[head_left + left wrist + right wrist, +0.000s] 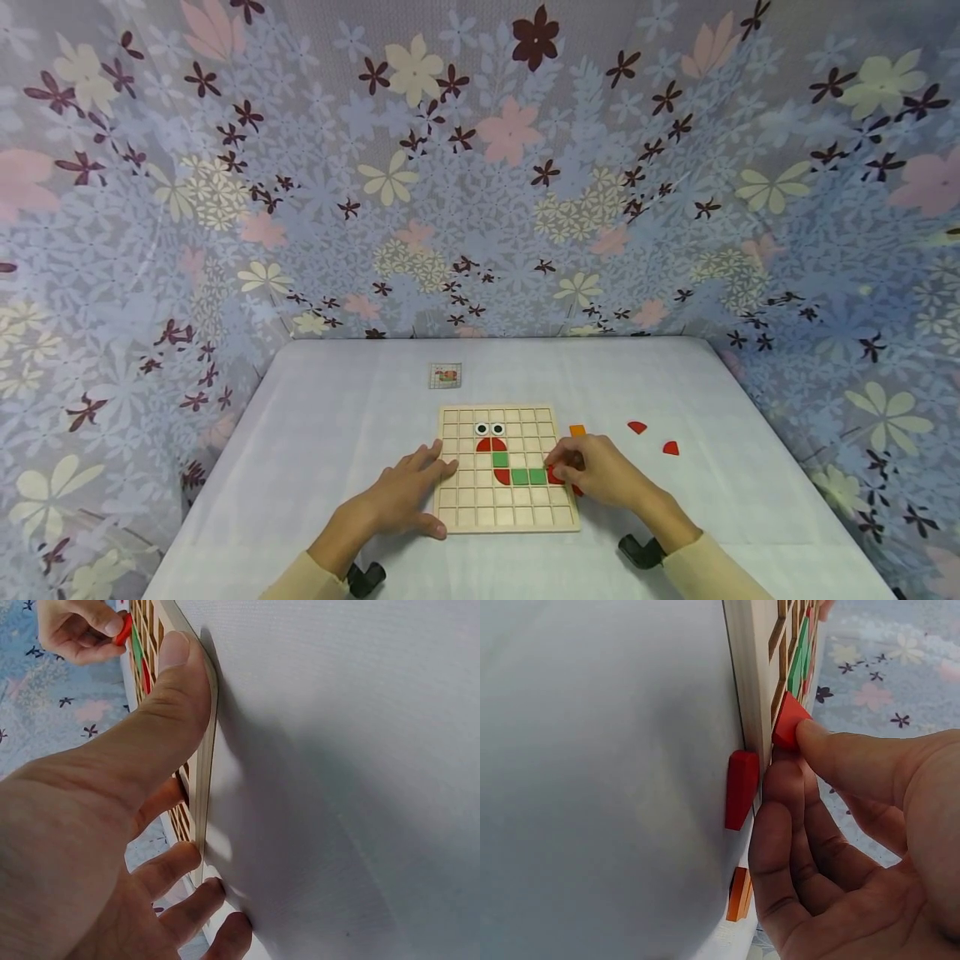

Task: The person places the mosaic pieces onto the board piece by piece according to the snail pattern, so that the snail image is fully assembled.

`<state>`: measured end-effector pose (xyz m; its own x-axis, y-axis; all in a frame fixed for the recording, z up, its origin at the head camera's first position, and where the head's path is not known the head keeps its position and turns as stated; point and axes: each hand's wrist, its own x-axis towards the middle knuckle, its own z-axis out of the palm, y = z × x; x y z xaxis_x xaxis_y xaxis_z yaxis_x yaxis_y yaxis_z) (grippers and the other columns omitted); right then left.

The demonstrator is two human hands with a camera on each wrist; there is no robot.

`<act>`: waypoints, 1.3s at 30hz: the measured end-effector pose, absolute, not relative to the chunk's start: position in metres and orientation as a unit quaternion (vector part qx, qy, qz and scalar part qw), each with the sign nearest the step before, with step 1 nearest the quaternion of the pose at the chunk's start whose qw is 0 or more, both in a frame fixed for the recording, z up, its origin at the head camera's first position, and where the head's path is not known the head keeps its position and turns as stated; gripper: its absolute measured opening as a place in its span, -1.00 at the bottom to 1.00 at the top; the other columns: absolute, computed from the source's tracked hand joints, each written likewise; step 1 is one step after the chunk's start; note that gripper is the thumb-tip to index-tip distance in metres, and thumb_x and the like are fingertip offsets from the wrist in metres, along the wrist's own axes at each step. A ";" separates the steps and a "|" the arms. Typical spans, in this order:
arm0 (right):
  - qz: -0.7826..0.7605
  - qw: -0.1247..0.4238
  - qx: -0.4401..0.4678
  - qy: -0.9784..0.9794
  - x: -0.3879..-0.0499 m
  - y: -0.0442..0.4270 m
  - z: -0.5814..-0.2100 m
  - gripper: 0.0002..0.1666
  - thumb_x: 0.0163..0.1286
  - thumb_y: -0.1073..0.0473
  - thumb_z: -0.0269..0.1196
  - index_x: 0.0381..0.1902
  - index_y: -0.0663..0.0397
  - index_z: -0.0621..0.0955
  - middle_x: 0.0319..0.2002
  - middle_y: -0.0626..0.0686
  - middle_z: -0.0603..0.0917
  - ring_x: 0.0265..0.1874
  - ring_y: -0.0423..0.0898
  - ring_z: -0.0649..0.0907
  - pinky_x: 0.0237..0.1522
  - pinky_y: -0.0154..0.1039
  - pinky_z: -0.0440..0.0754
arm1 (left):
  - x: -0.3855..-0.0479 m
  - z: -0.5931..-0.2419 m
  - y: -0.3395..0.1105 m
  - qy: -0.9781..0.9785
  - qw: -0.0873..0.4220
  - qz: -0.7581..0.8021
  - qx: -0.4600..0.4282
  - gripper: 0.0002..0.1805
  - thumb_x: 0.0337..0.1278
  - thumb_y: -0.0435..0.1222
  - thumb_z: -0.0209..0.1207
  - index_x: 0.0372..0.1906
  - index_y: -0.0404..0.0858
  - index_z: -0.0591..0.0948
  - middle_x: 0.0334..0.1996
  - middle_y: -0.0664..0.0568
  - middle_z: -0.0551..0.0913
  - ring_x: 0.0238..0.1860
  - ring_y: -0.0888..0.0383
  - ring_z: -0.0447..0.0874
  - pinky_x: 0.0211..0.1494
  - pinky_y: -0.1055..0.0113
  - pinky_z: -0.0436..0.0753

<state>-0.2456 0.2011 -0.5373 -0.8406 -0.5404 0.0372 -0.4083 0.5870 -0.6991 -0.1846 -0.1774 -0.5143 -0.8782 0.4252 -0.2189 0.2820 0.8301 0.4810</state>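
Observation:
A wooden grid board [468, 510] lies on the table. On it sit two eye tiles [498, 429], red quarter-round tiles [502, 477] and several green square tiles [520, 477]. My left hand [405, 493] rests at the board's left side, fingers spread, the thumb against the near corner. With thumb and fingertips, my right hand [600, 471] pinches a red tile [789, 724] at the board's right side, just beyond the row of green tiles. Below that hand, another red piece [741, 789] lies beside the board's edge.
Behind the board lies a small picture card [445, 376]. Two loose red quarter-round tiles, one nearer [671, 448] and one farther [637, 427], lie to the right. An orange piece [577, 430] is beside the board's right edge. Flowered cloth [465, 208] surrounds the white table [337, 400].

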 end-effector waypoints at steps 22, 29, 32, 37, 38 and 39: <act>-0.377 0.090 -0.244 0.889 -0.239 0.198 -0.534 -0.90 0.59 0.27 0.55 -0.14 -0.04 0.82 -0.24 -0.16 0.84 -0.36 -0.34 0.65 -0.32 -0.40 0.68 | -0.185 -0.516 -0.177 0.944 0.162 0.222 0.181 0.16 0.05 0.02 0.75 0.78 -0.09 0.49 0.93 -0.24 0.13 0.88 -0.46 0.17 0.67 -0.74 0.34; -0.367 0.090 -0.235 0.896 -0.238 0.197 -0.536 -0.84 0.53 0.29 0.59 -0.22 -0.06 0.82 -0.30 -0.17 0.80 -0.42 -0.33 0.60 -0.40 -0.40 0.61 | -0.186 -0.516 -0.177 0.942 0.163 0.228 0.185 0.16 0.06 0.02 0.75 0.78 -0.09 0.49 0.93 -0.24 0.13 0.89 -0.45 0.15 0.68 -0.74 0.33; -0.364 0.092 -0.242 0.895 -0.238 0.197 -0.537 -0.82 0.49 0.30 0.62 -0.25 -0.08 0.83 -0.33 -0.18 0.79 -0.41 -0.33 0.57 -0.39 -0.41 0.58 | -0.186 -0.517 -0.177 0.942 0.163 0.227 0.184 0.17 0.05 0.02 0.75 0.79 -0.09 0.49 0.93 -0.23 0.13 0.89 -0.45 0.16 0.68 -0.74 0.34; -0.360 0.097 -0.247 0.894 -0.237 0.194 -0.536 -0.83 0.48 0.28 0.64 -0.25 -0.10 0.86 -0.31 -0.19 0.80 -0.37 -0.33 0.58 -0.33 -0.42 0.58 | -0.185 -0.516 -0.178 0.944 0.161 0.225 0.182 0.17 0.04 0.02 0.75 0.79 -0.09 0.48 0.93 -0.24 0.13 0.88 -0.46 0.17 0.67 -0.75 0.34; -0.360 0.098 -0.246 0.895 -0.237 0.194 -0.535 -0.84 0.48 0.28 0.64 -0.24 -0.09 0.86 -0.31 -0.19 0.80 -0.37 -0.32 0.58 -0.32 -0.41 0.59 | -0.185 -0.517 -0.178 0.943 0.161 0.227 0.181 0.17 0.05 0.01 0.75 0.78 -0.09 0.49 0.93 -0.24 0.13 0.88 -0.46 0.16 0.67 -0.75 0.33; -0.358 0.099 -0.244 0.896 -0.237 0.194 -0.535 -0.85 0.47 0.27 0.64 -0.24 -0.10 0.87 -0.31 -0.19 0.79 -0.37 -0.32 0.58 -0.33 -0.41 0.58 | -0.185 -0.517 -0.178 0.943 0.162 0.229 0.180 0.17 0.05 0.01 0.75 0.78 -0.10 0.49 0.93 -0.24 0.13 0.88 -0.47 0.17 0.67 -0.76 0.33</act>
